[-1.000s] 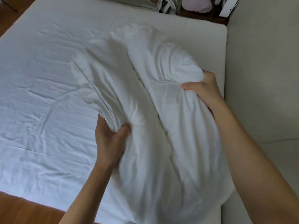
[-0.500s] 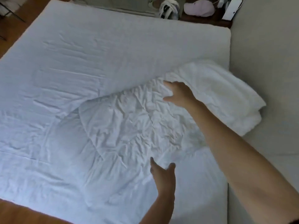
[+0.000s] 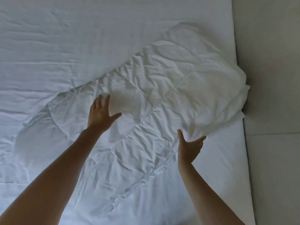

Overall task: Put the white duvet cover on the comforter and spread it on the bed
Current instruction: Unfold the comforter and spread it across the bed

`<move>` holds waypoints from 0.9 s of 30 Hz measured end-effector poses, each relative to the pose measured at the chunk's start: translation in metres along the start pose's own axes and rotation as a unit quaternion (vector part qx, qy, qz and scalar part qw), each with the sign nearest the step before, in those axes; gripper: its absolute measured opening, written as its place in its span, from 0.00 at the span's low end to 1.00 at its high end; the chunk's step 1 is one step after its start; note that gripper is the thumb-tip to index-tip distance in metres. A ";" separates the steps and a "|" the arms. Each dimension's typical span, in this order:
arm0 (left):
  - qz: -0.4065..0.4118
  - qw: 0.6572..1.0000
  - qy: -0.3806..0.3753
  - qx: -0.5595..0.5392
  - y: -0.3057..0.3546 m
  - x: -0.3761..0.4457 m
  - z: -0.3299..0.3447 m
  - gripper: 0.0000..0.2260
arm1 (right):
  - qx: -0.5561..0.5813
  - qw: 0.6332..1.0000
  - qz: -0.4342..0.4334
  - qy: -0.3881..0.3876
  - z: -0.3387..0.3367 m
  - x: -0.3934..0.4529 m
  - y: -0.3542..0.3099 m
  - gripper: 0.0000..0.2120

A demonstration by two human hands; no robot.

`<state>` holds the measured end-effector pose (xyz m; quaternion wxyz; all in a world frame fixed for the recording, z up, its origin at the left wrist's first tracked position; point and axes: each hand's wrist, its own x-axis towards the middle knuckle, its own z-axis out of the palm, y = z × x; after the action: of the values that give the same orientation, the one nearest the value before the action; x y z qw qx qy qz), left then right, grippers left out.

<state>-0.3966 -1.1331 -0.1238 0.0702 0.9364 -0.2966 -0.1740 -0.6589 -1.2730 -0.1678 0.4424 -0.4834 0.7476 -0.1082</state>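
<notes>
Because the crumpled white quilted comforter [image 3: 146,98] is soft, light and limp, it is best taken by a corner or its stitched hem [image 3: 146,177]. It is laid on the white sheeted bed [image 3: 81,38], its long axis running diagonally from near left to the far right edge. The left hand [image 3: 101,113] is spread flat on it; the right hand [image 3: 189,147], fingers open, touches the folded bulk.
</notes>
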 end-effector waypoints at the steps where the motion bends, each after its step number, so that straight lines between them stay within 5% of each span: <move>1: 0.026 0.999 -0.001 0.030 -0.010 0.015 0.007 0.43 | 0.042 0.998 0.054 0.006 0.012 -0.001 0.013 0.57; 5: 0.076 0.987 -0.033 0.139 -0.033 0.074 0.021 0.52 | 0.189 0.971 0.138 -0.039 0.057 -0.001 0.058 0.57; 8: 0.061 0.984 -0.050 0.160 -0.048 0.118 0.016 0.57 | 0.234 0.965 0.120 0.014 0.077 0.008 0.082 0.46; 13: -0.040 0.984 -0.150 0.086 -0.073 0.166 0.025 0.66 | 0.314 0.947 0.047 0.048 0.102 0.012 0.099 0.46; 16: -0.066 0.983 -0.173 0.004 -0.078 0.167 0.041 0.59 | 0.424 0.902 0.014 -0.078 0.113 0.013 0.089 0.45; 20: -0.062 0.979 -0.175 -0.082 -0.073 0.157 0.038 0.45 | 0.406 0.891 0.022 -0.201 0.120 0.019 0.062 0.23; 23: -0.086 0.951 -0.164 -0.249 -0.063 0.122 0.025 0.25 | 0.430 0.861 0.071 -0.261 0.111 0.011 0.046 0.30; 27: -0.103 0.913 -0.136 -0.371 -0.040 0.062 -0.006 0.16 | 0.382 0.861 0.079 -0.327 0.075 -0.015 0.008 0.31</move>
<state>-0.3261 -1.1360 -0.1456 0.3537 0.8354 -0.1193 -0.4035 -0.6042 -1.2365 -0.2079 0.8186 -0.2233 0.4957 -0.1850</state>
